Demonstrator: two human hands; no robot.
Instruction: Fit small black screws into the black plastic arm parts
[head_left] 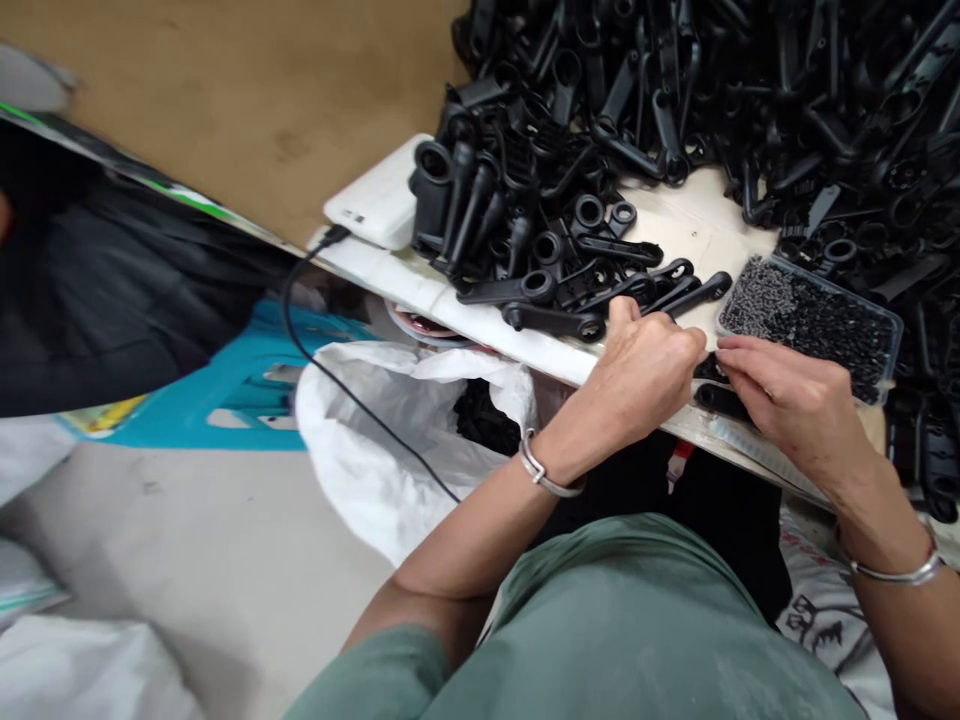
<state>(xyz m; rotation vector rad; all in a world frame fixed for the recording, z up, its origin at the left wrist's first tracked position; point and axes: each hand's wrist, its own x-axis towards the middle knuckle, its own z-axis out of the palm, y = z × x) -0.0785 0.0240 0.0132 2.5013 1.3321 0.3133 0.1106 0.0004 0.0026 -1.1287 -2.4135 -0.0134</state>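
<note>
My left hand point(645, 362) is closed, palm down, at the table's front edge, gripping a black plastic part point(709, 368) that shows only in the gap between my hands. Close beside it on the right, my right hand point(799, 400) has thumb and fingers pinched together at that part; whatever is between its fingertips is too small or hidden to see. Behind my right hand stands a clear plastic box point(896, 335) of small screws, grey on the left and black on the right. Black plastic arms with ring ends point(555, 320) lie just beyond my left hand.
A large heap of black plastic parts point(675, 90) covers the back and right of the table. A white power bank point(382, 195) with a black cable point(352, 390) lies at the left edge. Below hangs an open white sack point(360, 430); a blue stool point(195, 400) and another person's dark-clothed leg point(135, 290) are left.
</note>
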